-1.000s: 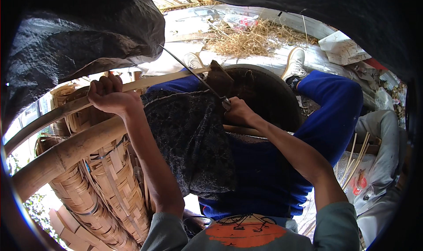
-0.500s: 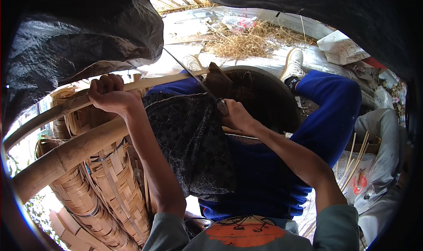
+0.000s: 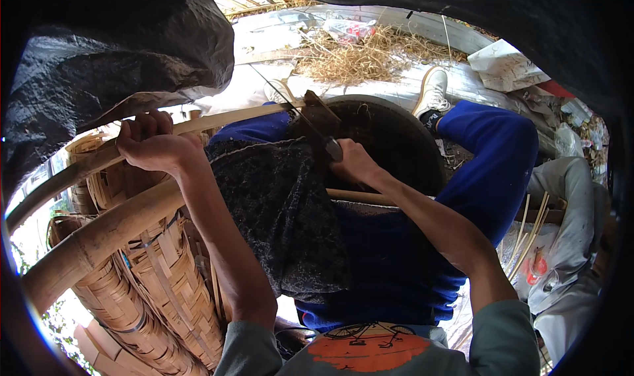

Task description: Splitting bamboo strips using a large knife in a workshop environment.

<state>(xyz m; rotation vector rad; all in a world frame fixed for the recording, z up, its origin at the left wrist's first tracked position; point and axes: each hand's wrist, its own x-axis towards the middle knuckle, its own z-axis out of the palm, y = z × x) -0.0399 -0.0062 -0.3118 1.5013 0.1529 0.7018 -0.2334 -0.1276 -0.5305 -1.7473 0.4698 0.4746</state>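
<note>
My left hand (image 3: 146, 138) is closed around a long split bamboo strip (image 3: 247, 115), which runs from the lower left to a dark wooden block (image 3: 322, 117). In my right hand (image 3: 355, 164) is the handle of a knife (image 3: 297, 110). Its long thin blade points up and left and crosses the strip near the block; whether it touches the strip I cannot tell. A dark patterned cloth (image 3: 274, 211) lies over my left thigh. Beyond my right hand a round dark tub (image 3: 422, 151) stands between my legs.
Tall woven bamboo baskets (image 3: 175, 270) and a thick bamboo pole (image 3: 99, 244) are at my left. Black plastic sheeting (image 3: 139, 59) hangs at the upper left. Straw-like shavings (image 3: 356, 59) lie beyond the tub. At the right are another person's grey trousers (image 3: 561, 197) and thin strips (image 3: 528, 237).
The whole view has shifted slightly. My right hand has moved a little away from me, and the blade's angle has changed slightly. My left hand still grips the strip.
</note>
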